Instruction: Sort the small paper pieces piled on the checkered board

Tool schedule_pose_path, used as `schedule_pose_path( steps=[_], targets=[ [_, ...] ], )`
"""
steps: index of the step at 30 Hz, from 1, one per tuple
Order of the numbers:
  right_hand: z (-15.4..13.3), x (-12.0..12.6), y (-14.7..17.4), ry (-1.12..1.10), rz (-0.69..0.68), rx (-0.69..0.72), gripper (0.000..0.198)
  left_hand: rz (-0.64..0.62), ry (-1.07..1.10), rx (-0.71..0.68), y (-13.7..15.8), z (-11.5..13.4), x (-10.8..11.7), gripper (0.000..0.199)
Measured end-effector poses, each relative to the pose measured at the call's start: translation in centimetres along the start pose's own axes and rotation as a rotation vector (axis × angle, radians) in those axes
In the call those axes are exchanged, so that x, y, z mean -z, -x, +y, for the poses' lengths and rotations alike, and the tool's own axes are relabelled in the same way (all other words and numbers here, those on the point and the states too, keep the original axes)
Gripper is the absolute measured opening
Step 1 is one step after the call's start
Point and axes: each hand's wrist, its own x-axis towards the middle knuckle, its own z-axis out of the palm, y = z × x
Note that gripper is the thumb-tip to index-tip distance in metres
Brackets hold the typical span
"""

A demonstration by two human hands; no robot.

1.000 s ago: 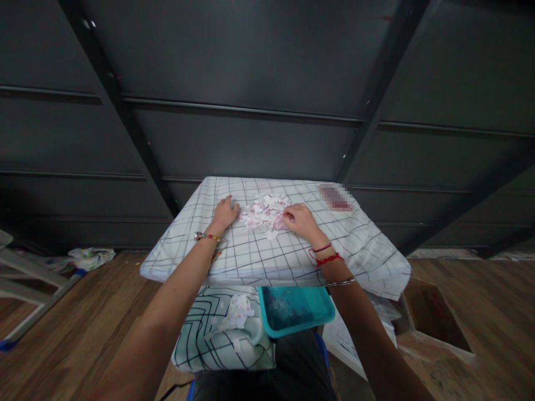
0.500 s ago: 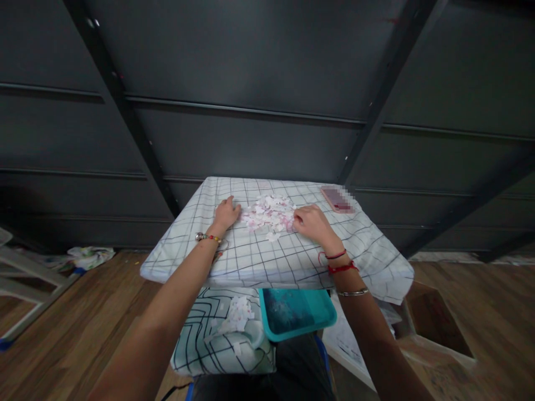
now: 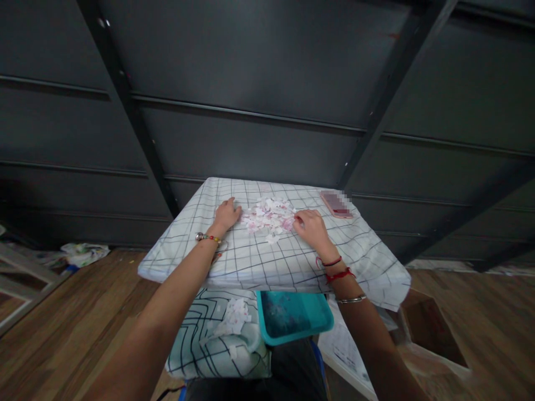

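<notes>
A loose heap of small white and pink paper-like scraps [image 3: 270,214] lies in the middle of a table draped with a white checked cloth [image 3: 246,262]. My left hand [image 3: 227,214] rests on the cloth at the heap's left edge, fingers stretched out and holding nothing. At the right edge, my right hand [image 3: 311,227] has its thumb and fingers curled together by the scraps; whatever is between the fingertips is too small to make out. One separate scrap [image 3: 272,238] sits just in front of the heap.
A phone [image 3: 336,204] lies at the table's back right. Below the front edge are a teal tray [image 3: 328,320] and a checked cushion [image 3: 217,362] bearing more scraps [image 3: 237,313]. An open cardboard box [image 3: 434,328] stands on the floor at right. Dark panels [image 3: 251,139] rise behind.
My right hand's fingers have shifted, with a wider gap showing between thumb and forefinger. The left hand stays in place. The view has moved slightly.
</notes>
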Motion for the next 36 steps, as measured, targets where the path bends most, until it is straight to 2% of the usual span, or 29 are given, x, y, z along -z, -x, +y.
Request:
schedule_pose_path(
  steps=[3, 7, 11, 16, 25, 31, 36],
  targets=[
    [-0.36, -0.27, 0.27, -0.083, 0.002, 0.045, 0.013, -0.005, 0.006, 0.003, 0.02, 0.03, 0.02, 0.055],
    [-0.72, -0.46, 0.57, -0.169, -0.060, 0.112, 0.013, -0.004, 0.021, 0.004, 0.05, 0.06, 0.11, 0.055],
    [-0.56, -0.45, 0.71, -0.219, -0.120, 0.105, 0.012, -0.013, 0.010, 0.001, -0.02, -0.01, 0.12, 0.055],
    [-0.27, -0.58, 0.75, -0.224, -0.052, 0.044, 0.014, -0.011, 0.012, 0.002, -0.13, -0.26, -0.08, 0.056],
    [-0.34, -0.72, 0.74, -0.119, -0.069, 0.057, 0.010, -0.010, 0.009, -0.001, -0.04, -0.18, 0.01, 0.056],
    [-0.40, -0.62, 0.84, -0.221, -0.056, 0.127, 0.010, -0.012, -0.001, -0.006, -0.01, -0.12, 0.10, 0.056],
    [-0.34, -0.65, 0.82, -0.196, -0.020, 0.093, 0.011, -0.010, -0.002, 0.000, 0.00, -0.07, 0.13, 0.056]
  ],
)
